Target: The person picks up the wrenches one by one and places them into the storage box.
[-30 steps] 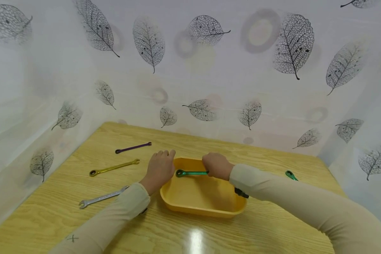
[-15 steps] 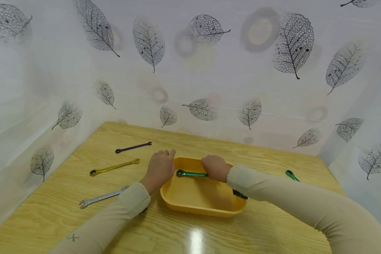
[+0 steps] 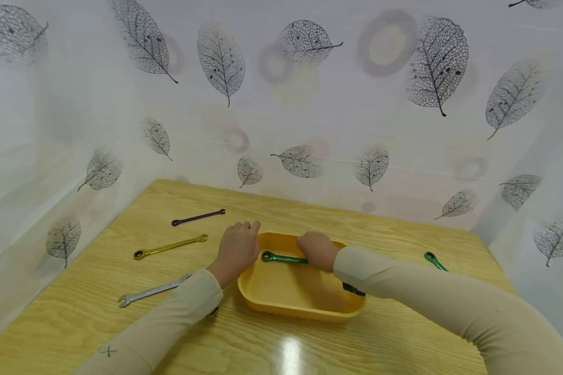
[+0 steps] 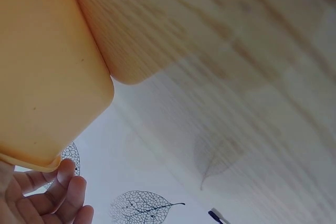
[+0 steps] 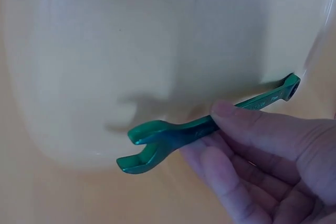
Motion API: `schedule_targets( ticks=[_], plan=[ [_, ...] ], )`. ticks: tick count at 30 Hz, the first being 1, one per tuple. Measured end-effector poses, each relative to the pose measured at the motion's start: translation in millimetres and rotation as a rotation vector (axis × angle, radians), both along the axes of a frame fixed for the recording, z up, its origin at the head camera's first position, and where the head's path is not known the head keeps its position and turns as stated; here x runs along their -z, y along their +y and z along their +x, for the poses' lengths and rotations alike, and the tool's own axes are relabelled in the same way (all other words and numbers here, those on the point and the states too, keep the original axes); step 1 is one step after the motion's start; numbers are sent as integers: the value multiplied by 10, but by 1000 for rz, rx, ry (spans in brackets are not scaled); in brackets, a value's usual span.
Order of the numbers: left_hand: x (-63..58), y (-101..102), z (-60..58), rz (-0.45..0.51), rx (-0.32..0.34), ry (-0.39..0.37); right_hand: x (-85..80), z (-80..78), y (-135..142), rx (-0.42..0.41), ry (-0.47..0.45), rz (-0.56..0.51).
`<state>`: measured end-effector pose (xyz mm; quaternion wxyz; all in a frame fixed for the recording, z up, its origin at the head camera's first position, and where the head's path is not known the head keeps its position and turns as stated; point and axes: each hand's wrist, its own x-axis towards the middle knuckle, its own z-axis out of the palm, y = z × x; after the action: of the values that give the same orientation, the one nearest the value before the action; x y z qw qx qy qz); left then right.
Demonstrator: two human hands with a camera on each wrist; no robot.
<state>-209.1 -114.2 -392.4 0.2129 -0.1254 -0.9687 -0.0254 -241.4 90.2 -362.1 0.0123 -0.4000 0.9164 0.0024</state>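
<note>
The yellow basin (image 3: 305,314) is smooth-walled, apparently plastic, with rounded corners and a lipped rim. It stands on a table (image 3: 244,348) with wavy wood grain and enough gloss to reflect a light. The green wrench (image 3: 285,258) has a metallic finish, a slim shank, a ring at one end and a two-pronged fork at the other.

The head view shows the ring end, but the right hand (image 3: 318,250) hides the fork; the right wrist view shows both, with thumb and fingers pinching the shank. The left wrist view alone shows the basin's outer side, where the left hand (image 3: 236,250) has curled fingers gripping the rim.

Contents: the green wrench, held inside the basin near its far wall. Whether its ring touches the basin cannot be determined.
</note>
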Motion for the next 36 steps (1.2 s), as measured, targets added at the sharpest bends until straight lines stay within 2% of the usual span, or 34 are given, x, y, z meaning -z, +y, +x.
schedule_targets(
  ticks=[10,15,22,27,36],
  plan=[
    [-6,9,8,-3,-7,-6,70,-16,-30,33,-16,37],
    [-6,13,2,-10,-8,4,71,-4,-27,11,-11,32],
    [4,19,1,-42,-27,30,83,2,-30,-12,15,52],
    [4,15,2,-55,-40,58,91,7,-39,9,-15,63],
    [-19,18,25,-77,-83,48,75,23,-39,21,-31,64]
  ],
)
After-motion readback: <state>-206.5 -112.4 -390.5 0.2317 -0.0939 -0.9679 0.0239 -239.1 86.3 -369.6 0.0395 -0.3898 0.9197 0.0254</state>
